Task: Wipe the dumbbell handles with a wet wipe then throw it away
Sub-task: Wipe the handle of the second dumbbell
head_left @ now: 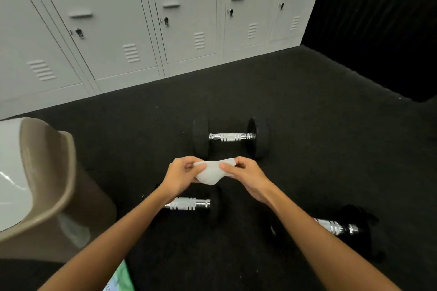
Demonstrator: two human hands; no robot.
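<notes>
Both hands, left hand and right hand, pinch the white wet wipe; the nearest chrome-handled black dumbbell lies crosswise just below the wipe, nearer the left.

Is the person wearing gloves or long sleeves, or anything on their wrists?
No. The left hand and the right hand are both bare, with no gloves. The forearms are bare too, as far back as the picture shows, so no sleeves can be seen. No watch, bracelet or ring shows on the wrists or fingers. Two plain bare arms reach in from the bottom of the view.
</notes>
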